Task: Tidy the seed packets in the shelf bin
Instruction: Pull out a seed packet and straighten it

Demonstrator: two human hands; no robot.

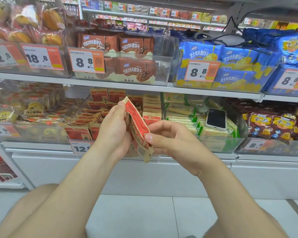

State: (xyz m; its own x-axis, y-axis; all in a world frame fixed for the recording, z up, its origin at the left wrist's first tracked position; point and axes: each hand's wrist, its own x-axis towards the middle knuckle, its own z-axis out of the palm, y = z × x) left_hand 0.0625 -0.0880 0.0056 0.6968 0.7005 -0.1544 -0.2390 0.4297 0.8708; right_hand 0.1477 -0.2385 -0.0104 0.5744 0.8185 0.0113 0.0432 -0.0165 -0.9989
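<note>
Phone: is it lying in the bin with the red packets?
No, the phone rests on green-edged packs in the next bin over.

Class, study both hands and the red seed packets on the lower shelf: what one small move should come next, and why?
Probably carry the held packets forward into the clear bin and stand them against the upright rows. The left hand and right hand grip them as one bundle just in front of the bin, where loose packets lie slanted.

Just right of the right hand (172, 140) we see a white-cased phone (216, 119) lying on green-edged packets (184, 115); above it, brown wafer packs (136, 70).
</note>
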